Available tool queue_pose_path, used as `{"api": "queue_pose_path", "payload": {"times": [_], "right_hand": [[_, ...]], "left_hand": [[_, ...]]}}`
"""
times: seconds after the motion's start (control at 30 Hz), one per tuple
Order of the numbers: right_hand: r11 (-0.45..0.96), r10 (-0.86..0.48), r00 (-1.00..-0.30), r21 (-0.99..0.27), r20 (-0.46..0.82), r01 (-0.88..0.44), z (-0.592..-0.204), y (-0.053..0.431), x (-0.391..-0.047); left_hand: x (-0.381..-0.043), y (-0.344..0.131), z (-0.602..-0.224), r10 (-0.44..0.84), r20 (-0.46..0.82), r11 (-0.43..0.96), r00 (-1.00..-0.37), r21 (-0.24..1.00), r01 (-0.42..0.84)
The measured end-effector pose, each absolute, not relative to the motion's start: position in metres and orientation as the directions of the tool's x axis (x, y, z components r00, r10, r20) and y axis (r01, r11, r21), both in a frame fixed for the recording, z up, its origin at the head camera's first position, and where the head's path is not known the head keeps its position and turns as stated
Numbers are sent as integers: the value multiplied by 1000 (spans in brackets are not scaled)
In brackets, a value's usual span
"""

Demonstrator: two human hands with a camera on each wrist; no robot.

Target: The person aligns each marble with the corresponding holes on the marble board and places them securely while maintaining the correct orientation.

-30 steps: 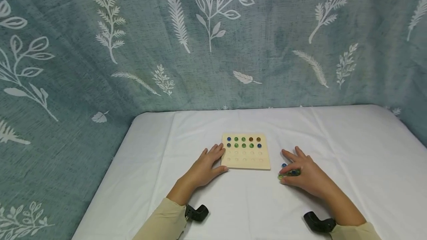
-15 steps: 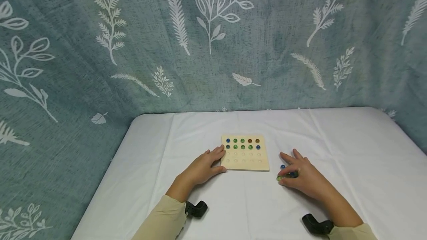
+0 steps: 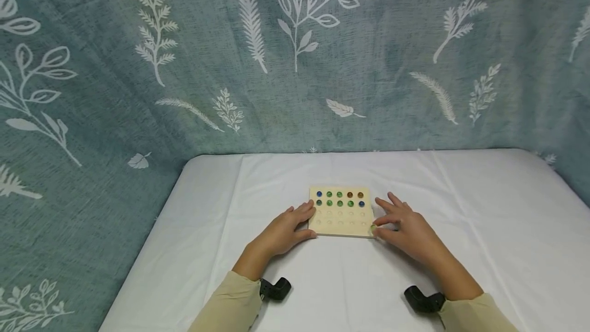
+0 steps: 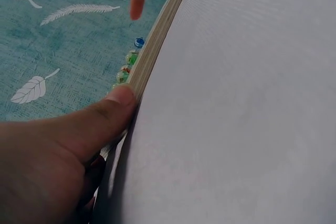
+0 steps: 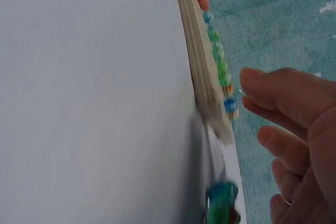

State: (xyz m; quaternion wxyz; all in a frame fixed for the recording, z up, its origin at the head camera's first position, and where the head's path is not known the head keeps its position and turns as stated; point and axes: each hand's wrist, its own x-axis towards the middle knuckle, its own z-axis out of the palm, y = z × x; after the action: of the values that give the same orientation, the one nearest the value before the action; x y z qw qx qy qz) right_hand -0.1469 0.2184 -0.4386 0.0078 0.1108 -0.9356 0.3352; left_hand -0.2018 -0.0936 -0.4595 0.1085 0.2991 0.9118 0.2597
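Pinches a green marble (image 3: 373, 228) between thumb and forefinger of the right hand (image 3: 407, 229), raised near the right edge of the wooden board (image 3: 340, 229). Touches its left edge with the left hand (image 3: 282, 230), thumb and fingers apart. Bears ten marbles (image 3: 339, 203) in two far rows.

Left hand (image 3: 282, 232) has its thumb (image 3: 304, 234) spread from its fingers (image 3: 304, 212); right hand (image 3: 410, 229) pinches with thumb and forefinger (image 3: 387, 218)

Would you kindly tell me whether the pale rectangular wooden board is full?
Partly full: ten round blue, green and brown marbles fill the two far rows of the wooden board; both near rows show bare hollows.
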Motion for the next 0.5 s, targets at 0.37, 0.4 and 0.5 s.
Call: {"api": "queue_pose_path", "payload": {"times": [0.37, 0.4, 0.5], "right_hand": [[724, -206, -965, -638, 163, -263, -440, 153, -183], [724, -216, -963, -635, 162, -269, -441, 147, -186], [733, -241, -958, -618, 154, -283, -441, 134, -192]], "left_hand": [[-202, -94, -460, 596, -38, 691, -802, 535, 487], [-202, -94, -460, 596, -38, 690, -802, 536, 487], [-201, -95, -460, 601, -32, 685, -799, 535, 494]]}}
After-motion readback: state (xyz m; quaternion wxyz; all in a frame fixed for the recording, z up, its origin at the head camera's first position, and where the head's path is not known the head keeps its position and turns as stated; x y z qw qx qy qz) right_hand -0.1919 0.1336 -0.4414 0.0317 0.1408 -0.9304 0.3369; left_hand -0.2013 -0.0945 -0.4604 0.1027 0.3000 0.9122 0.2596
